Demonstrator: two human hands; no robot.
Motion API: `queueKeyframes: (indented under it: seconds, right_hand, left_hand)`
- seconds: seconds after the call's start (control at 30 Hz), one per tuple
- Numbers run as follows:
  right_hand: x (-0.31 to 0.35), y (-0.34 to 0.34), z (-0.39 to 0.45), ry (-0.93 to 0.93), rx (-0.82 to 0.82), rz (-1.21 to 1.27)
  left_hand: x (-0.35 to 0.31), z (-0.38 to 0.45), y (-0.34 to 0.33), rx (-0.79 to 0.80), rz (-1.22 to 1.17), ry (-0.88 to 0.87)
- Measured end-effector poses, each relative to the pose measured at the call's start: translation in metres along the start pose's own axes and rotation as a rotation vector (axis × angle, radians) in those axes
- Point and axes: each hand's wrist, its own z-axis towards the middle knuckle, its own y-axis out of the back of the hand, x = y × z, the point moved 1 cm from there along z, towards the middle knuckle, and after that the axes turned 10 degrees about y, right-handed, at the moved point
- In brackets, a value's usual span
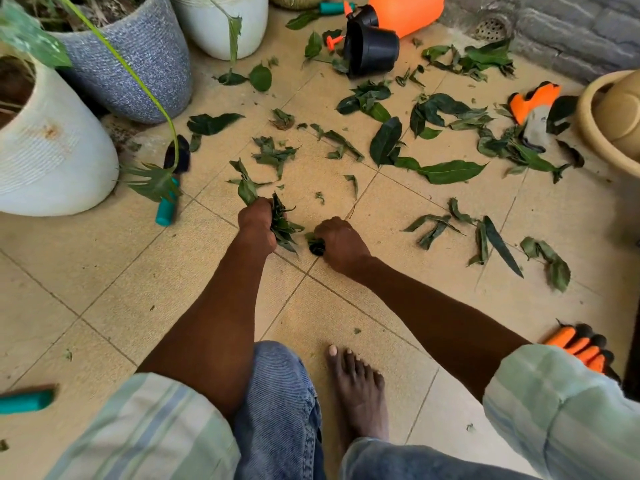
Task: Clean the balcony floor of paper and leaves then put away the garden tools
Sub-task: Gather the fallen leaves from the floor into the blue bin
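Bare toes (349,362) and a denim knee (277,375) sit closest on the tiled floor (104,289). Beyond them the left hand (258,220) clenches a bunch of leaves (282,225), and the right hand (341,242) curls round a small clump (316,244) at the floor's middle. Gathering works best by sweeping outward from here, passing each pinch to the fuller fist. Many loose leaves (450,171) lie toward the far and right edges. A trowel (173,181) rests by the white planter (52,150); orange gloves (581,348) lie at the right edge, and a tipped black pot (372,46) by the far wall.
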Motion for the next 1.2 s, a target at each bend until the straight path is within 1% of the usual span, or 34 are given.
queueKeyframes:
  seconds: [0.13, 0.17, 0.3, 0.37, 0.4, 0.43, 0.5, 0.57, 0.63, 0.7, 0.77, 0.8, 0.83, 0.87, 0.9, 0.97, 1.1, 1.13, 1.17, 1.2]
  right_hand:
    - [-0.013, 0.022, 0.018, -0.326, -0.072, 0.207]
    - [-0.018, 0.027, 0.028, -0.361, -0.070, 0.252]
    - [-0.034, 0.034, 0.070, -0.466, 0.100, 0.333]
    - [-0.035, 0.027, 0.082, -0.481, 0.167, 0.293]
    - [-0.033, 0.022, 0.082, -0.460, 0.180, 0.220]
    - [-0.030, 0.016, 0.079, -0.422, 0.161, 0.133]
    - [-0.020, 0.005, 0.062, -0.312, 0.066, -0.020]
    - [-0.015, -0.003, 0.045, -0.242, -0.015, -0.062]
    - [-0.017, -0.007, 0.033, -0.236, -0.059, -0.024]
    - [-0.027, 0.000, 0.035, -0.298, -0.134, 0.013]
    - [-0.043, 0.014, 0.047, -0.443, -0.243, 0.043]
    - [-0.054, 0.021, 0.054, -0.529, -0.272, 0.068]
    - [-0.065, 0.026, 0.059, -0.589, -0.270, 0.092]
    - [-0.075, 0.028, 0.063, -0.610, -0.240, 0.114]
    - [-0.081, 0.028, 0.066, -0.591, -0.195, 0.115]
    - [-0.074, 0.023, 0.059, -0.467, -0.123, 0.102]
    - [-0.027, 0.001, 0.016, -0.181, -0.136, 0.105]
    - [-0.019, -0.002, 0.006, -0.117, -0.123, 0.070]
    - [-0.015, -0.002, -0.004, -0.090, -0.116, 0.051]
    - [-0.011, 0.000, -0.012, -0.109, -0.116, 0.050]
  left_hand:
    - [-0.002, -0.003, 0.000, -0.012, 0.000, -0.006]
    - [-0.002, -0.003, 0.001, -0.014, -0.005, -0.005]
    - [-0.004, -0.003, 0.006, -0.024, -0.048, -0.007]
    - [-0.004, -0.002, 0.008, -0.035, -0.066, -0.006]
    - [-0.004, -0.002, 0.008, -0.035, -0.061, -0.004]
    - [-0.004, -0.001, 0.008, -0.034, -0.056, 0.000]
    - [-0.002, -0.002, 0.006, -0.033, -0.054, 0.007]
    - [-0.001, -0.004, 0.002, -0.032, -0.052, 0.008]
    - [0.000, -0.005, -0.002, -0.036, -0.042, 0.012]
    - [0.001, -0.006, -0.007, -0.025, -0.020, 0.015]
    - [0.002, -0.005, -0.010, -0.015, -0.009, 0.014]
    - [0.002, -0.003, -0.011, -0.014, -0.005, 0.015]
    - [0.002, -0.002, -0.011, -0.010, -0.002, 0.018]
    - [0.002, -0.001, -0.012, -0.006, -0.003, 0.022]
    - [0.002, -0.001, -0.012, -0.006, -0.001, 0.025]
    - [0.003, 0.000, -0.013, -0.020, 0.010, 0.029]
    - [0.012, -0.002, -0.023, -0.019, 0.056, 0.035]
    - [0.015, -0.004, -0.027, -0.013, 0.077, 0.031]
    - [0.020, -0.007, -0.033, -0.006, 0.103, 0.031]
    - [0.024, -0.010, -0.039, 0.001, 0.128, 0.033]
